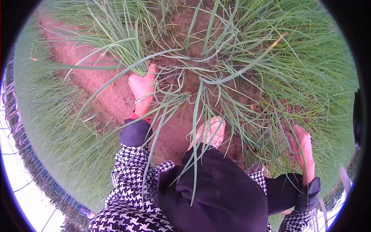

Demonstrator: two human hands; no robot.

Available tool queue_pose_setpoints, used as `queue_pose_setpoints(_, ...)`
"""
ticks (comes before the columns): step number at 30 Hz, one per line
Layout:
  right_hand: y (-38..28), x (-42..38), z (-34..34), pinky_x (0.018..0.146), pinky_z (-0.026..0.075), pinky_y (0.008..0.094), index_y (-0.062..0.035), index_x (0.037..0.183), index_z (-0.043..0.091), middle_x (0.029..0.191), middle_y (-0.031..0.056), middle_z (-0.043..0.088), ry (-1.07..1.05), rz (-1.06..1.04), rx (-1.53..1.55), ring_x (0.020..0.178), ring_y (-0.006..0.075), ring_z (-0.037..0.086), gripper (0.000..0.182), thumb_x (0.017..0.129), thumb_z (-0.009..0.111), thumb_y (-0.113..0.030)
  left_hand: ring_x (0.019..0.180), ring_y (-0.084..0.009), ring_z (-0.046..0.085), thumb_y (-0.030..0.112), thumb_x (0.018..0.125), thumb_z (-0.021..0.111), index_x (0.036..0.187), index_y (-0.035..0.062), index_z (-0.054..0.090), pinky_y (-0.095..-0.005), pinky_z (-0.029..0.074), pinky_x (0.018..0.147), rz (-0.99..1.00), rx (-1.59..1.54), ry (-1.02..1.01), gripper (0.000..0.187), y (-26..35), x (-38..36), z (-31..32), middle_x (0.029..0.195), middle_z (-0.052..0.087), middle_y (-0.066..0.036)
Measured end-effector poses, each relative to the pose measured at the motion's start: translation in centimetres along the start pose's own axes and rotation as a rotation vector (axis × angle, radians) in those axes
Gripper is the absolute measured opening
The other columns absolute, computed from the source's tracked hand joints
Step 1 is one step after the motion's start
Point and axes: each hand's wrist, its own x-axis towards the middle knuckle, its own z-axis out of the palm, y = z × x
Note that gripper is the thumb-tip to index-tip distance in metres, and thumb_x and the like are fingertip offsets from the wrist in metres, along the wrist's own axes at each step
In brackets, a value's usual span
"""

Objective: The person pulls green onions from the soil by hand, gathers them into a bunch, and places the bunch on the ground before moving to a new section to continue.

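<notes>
My left hand point(142, 87) is closed around the lower stems of a thick bunch of green onions point(129, 48), whose long leaves fan up and outward above the fist. At the right, my right hand point(303, 149) is down among green onion leaves point(276, 120), its fingers curled and partly hidden by the hand itself. What those fingers hold, if anything, I cannot make out. Between the hands, more green onion plants point(216, 77) sprawl over the brown soil, some leaves arching across my lap.
Dense green onion rows point(317, 73) grow at the right, with another stand point(50, 127) at the left. A strip of bare reddish soil point(94, 81) runs between plants. My foot point(212, 133) is on the ground in front of my dark-clothed knee point(216, 181). Netting point(23, 139) edges the far left.
</notes>
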Motion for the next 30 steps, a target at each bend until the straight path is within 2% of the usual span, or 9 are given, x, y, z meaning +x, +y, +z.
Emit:
queue_pose_setpoints(2, 0.0, 0.0, 0.2, 0.060, 0.045, 0.0359, 0.0034, 0.091, 0.056, 0.077, 0.0181, 0.057, 0.039, -0.029, -0.008, 0.066, 0.0318, 0.057, 0.014, 0.079, 0.054, -0.004, 0.078, -0.0280, 0.065, 0.022, 0.071, 0.070, 0.093, -0.0032, 0.064, -0.0368, 0.049, 0.071, 0.055, 0.229, 0.058, 0.033, -2.3, 1.8, 1.6, 0.085, 0.065, -0.021)
queue_pose_setpoints(5, -0.3, 0.1, -0.1, 0.061, 0.045, 0.0359, 0.0034, 0.091, 0.057, 0.079, 0.0181, 0.058, 0.013, -0.024, -0.027, 0.067, 0.0322, 0.057, 0.013, 0.080, 0.054, -0.004, 0.081, -0.0359, 0.063, 0.027, 0.069, 0.070, 0.092, -0.0030, 0.063, -0.0413, 0.048, 0.072, -0.012, 0.211, 0.029, 0.039, -1.0, 1.8, 2.3, 0.081, 0.063, -0.024)
queue_pose_setpoints(6, 0.0, 0.0, 0.0, 0.062, 0.044, 0.0371, 0.0037, 0.091, 0.057, 0.078, 0.0187, 0.056, 0.005, -0.003, -0.018, 0.067, 0.0336, 0.056, 0.014, 0.080, 0.054, -0.005, 0.075, -0.0372, 0.063, 0.027, 0.068, 0.071, 0.086, -0.0020, 0.064, -0.0428, 0.048, 0.068, 0.110, 0.264, 0.122, 0.034, -1.7, 2.1, 3.1, 0.076, 0.064, -0.021)
queue_pose_setpoints(10, 0.2, -0.1, -0.1, 0.061, 0.044, 0.0376, 0.0030, 0.091, 0.057, 0.077, 0.0186, 0.056, -0.012, -0.004, -0.068, 0.067, 0.0341, 0.056, 0.014, 0.080, 0.054, -0.006, 0.073, -0.0386, 0.060, 0.027, 0.068, 0.070, 0.084, 0.0009, 0.062, -0.0452, 0.046, 0.065, 0.039, 0.441, 0.058, 0.032, -0.5, 3.0, 4.4, 0.075, 0.062, -0.020)
queue_pose_setpoints(14, -0.9, 0.0, -0.6, 0.060, 0.045, 0.0370, 0.0016, 0.090, 0.057, 0.076, 0.0176, 0.056, -0.024, 0.042, -0.050, 0.066, 0.0330, 0.057, 0.013, 0.080, 0.055, -0.007, 0.072, -0.0381, 0.058, 0.022, 0.066, 0.070, 0.085, 0.0038, 0.063, -0.0450, 0.046, 0.065, 0.310, 0.444, 0.275, 0.027, -0.3, 2.1, 5.5, 0.075, 0.059, -0.019)
queue_pose_setpoints(22, -0.7, 0.2, -0.4, 0.061, 0.045, 0.0365, 0.0016, 0.091, 0.057, 0.077, 0.0169, 0.056, 0.008, -0.002, -0.016, 0.067, 0.0315, 0.057, 0.014, 0.081, 0.055, -0.009, 0.078, -0.0389, 0.060, 0.027, 0.068, 0.069, 0.087, 0.0042, 0.063, -0.0454, 0.046, 0.067, -0.070, 0.423, 0.194, 0.031, 1.1, 3.7, 6.8, 0.081, 0.063, -0.020)
queue_pose_setpoints(25, -0.4, 0.2, -0.3, 0.061, 0.045, 0.0363, 0.0013, 0.091, 0.057, 0.076, 0.0168, 0.056, 0.004, -0.011, -0.001, 0.067, 0.0311, 0.057, 0.014, 0.081, 0.055, -0.008, 0.077, -0.0397, 0.060, 0.029, 0.070, 0.066, 0.088, 0.0032, 0.064, -0.0454, 0.045, 0.066, -0.043, 0.376, 0.113, 0.031, 0.5, 3.5, 6.1, 0.078, 0.062, -0.021)
queue_pose_setpoints(29, 1.3, -0.4, -0.4, 0.066, 0.046, 0.0375, -0.0018, 0.101, 0.057, 0.089, 0.0182, 0.057, -0.078, -0.071, -0.148, 0.078, 0.0331, 0.057, 0.021, 0.081, 0.055, -0.008, 0.064, -0.0275, 0.059, 0.027, 0.073, 0.067, 0.087, -0.0002, 0.064, -0.0379, 0.045, 0.061, 0.141, -0.018, 0.098, 0.030, -1.1, 2.2, 4.0, 0.071, 0.061, -0.018)
queue_pose_setpoints(30, 1.9, -0.6, -0.5, 0.067, 0.047, 0.0380, -0.0027, 0.103, 0.058, 0.094, 0.0186, 0.058, -0.107, -0.089, -0.199, 0.082, 0.0339, 0.058, 0.024, 0.080, 0.055, -0.008, 0.065, -0.0172, 0.055, 0.023, 0.075, 0.069, 0.087, -0.0017, 0.064, -0.0321, 0.044, 0.062, 0.179, -0.015, 0.095, 0.028, -1.5, 1.8, 3.0, 0.071, 0.062, -0.011)
